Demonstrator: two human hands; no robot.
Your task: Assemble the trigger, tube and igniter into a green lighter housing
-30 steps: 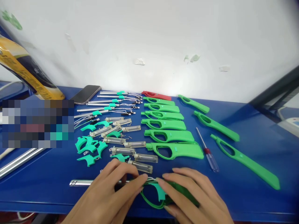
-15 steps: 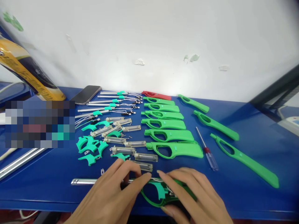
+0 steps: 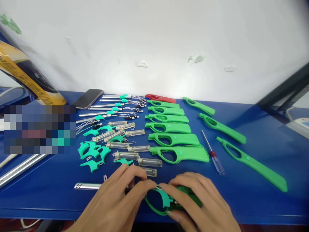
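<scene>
At the bottom centre of the frame, a green handle shell lies between the two hands, just above the front edge of the blue table. The left hand grasps its left end, with thumb and forefinger pressed together at the upper rim; the fingers hide what exactly they pinch there. The right hand grips the shell's right part, fingers over the top and thumb at the lower edge. Between them a teal trigger sits in the shell, curving beside its open loop. A metal tube sticks out to the left from beneath the left hand.

Above the left hand, clear tanks lie scattered, one partly hidden behind its fingers, with a cluster of loose teal pieces at centre left. Farther up lie metal rods with wires, beside a dark phone. Six green handles form a column at the centre, a red handle at its top. Right of them rest a screwdriver and three more green pieces, set on a slant. A yellow container leans at the upper left
</scene>
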